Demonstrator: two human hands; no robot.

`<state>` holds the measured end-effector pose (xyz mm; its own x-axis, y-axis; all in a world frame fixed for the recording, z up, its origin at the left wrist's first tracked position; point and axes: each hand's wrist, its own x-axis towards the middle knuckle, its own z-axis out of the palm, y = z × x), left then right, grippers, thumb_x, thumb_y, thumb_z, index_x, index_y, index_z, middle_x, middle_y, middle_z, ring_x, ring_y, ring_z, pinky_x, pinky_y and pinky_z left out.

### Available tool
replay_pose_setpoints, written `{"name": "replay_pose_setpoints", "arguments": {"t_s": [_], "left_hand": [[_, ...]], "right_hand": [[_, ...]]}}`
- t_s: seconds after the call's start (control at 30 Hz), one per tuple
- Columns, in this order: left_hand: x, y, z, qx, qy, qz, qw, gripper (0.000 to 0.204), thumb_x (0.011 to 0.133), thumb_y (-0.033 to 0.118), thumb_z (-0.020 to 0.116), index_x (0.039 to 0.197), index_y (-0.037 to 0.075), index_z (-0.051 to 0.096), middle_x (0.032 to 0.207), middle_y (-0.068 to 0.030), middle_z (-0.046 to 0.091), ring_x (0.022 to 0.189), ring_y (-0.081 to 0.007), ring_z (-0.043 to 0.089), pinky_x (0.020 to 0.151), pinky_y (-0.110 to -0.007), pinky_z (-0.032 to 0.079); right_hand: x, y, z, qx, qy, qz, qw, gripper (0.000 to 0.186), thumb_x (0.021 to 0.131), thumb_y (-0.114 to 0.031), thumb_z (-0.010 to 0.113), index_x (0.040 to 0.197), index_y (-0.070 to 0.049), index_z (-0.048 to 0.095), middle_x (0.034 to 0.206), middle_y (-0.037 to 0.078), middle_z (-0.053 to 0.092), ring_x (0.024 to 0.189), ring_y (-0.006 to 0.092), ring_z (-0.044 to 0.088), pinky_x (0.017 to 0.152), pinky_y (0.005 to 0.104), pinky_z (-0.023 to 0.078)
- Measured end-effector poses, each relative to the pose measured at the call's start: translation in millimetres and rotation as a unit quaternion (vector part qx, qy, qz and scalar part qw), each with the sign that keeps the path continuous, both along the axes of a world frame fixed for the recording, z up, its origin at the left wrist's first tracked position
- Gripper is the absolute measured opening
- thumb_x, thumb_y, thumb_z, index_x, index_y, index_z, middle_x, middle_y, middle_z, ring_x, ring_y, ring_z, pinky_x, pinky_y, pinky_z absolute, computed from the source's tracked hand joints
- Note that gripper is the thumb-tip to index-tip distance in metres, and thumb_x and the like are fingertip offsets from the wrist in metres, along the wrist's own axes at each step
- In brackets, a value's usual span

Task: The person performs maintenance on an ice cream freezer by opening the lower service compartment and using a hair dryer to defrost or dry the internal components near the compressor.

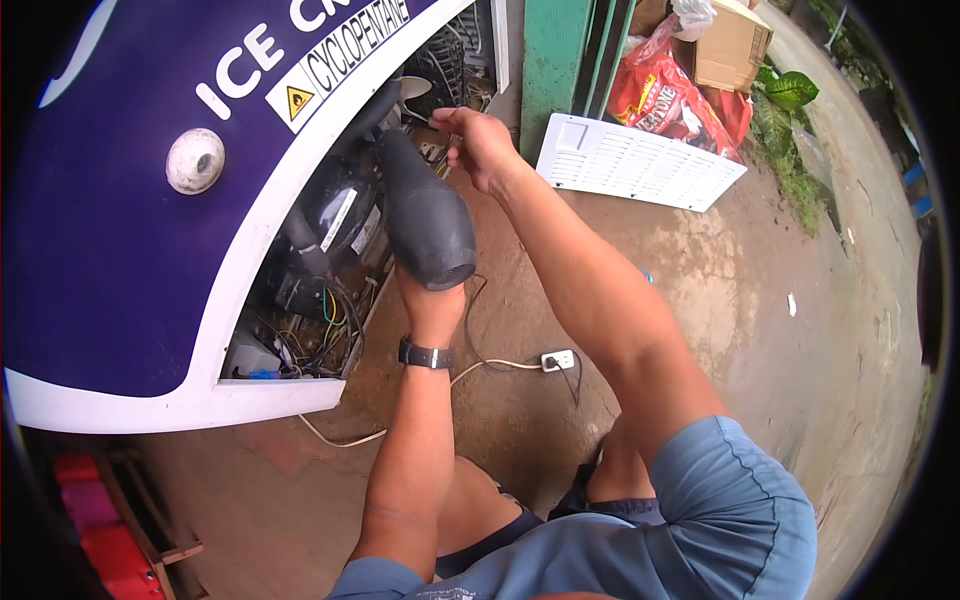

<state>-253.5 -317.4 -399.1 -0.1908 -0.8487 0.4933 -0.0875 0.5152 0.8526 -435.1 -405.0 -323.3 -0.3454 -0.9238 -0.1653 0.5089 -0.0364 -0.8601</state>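
Observation:
My left hand [432,305] grips a black hair dryer [430,215] from below; the dryer's body hides most of the fingers. The dryer points away from me, its narrow end reaching into the open machine compartment of a dark purple and white freezer [110,250]. Close to that end is a pale fan blade [413,88]. To the right of the dryer, my right hand [478,145] hovers by the opening, fingers apart and slightly bent, with nothing visible in them. Inside the compartment sits a black compressor [340,205] with several coloured wires [330,320] below it.
A white extension socket [557,361] with cords lies on the concrete floor between my arms. Beyond my right arm, a white vented panel [640,160] leans against red bags [670,95] and a cardboard box [732,45]. A green post [548,70] stands beside the freezer.

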Motion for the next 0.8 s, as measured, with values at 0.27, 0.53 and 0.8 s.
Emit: {"name": "replay_pose_setpoints", "arguments": {"t_s": [0.27, 0.53, 0.8], "left_hand": [[-13, -2, 0, 0.032, 0.020, -0.010, 0.999, 0.047, 0.086, 0.008, 0.076, 0.128, 0.001, 0.057, 0.121, -0.0113, 0.065, 0.109, -0.0227, 0.062, 0.095, -0.036, 0.049], [-5, 4, 6, 0.082, 0.028, 0.010, 0.996, 0.056, 0.087, 0.001, 0.077, 0.137, 0.001, 0.052, 0.133, -0.0080, 0.059, 0.116, -0.0185, 0.058, 0.102, -0.035, 0.048], [-7, -5, -6, 0.074, 0.003, -0.004, 0.997, 0.053, 0.088, 0.005, 0.077, 0.135, -0.001, 0.053, 0.135, -0.0099, 0.059, 0.118, -0.0201, 0.058, 0.102, -0.035, 0.047]], "right_hand": [[-4, -37, -12, 0.048, -0.118, 0.076, 0.989, 0.037, 0.100, -0.045, 0.053, 0.124, -0.018, 0.045, 0.075, 0.015, 0.062, 0.068, 0.0252, 0.067, 0.061, 0.0414, 0.057], [-7, 26, -28, -0.174, -0.211, -0.121, 0.954, 0.043, 0.102, -0.040, 0.049, 0.075, -0.008, 0.056, 0.074, 0.013, 0.065, 0.042, 0.0135, 0.036, 0.046, 0.0311, 0.034], [7, 122, -68, -0.013, -0.048, -0.037, 0.998, 0.026, 0.103, -0.031, 0.053, 0.090, -0.009, 0.060, 0.084, 0.007, 0.068, 0.057, 0.0114, 0.053, 0.056, 0.0260, 0.045]]}}
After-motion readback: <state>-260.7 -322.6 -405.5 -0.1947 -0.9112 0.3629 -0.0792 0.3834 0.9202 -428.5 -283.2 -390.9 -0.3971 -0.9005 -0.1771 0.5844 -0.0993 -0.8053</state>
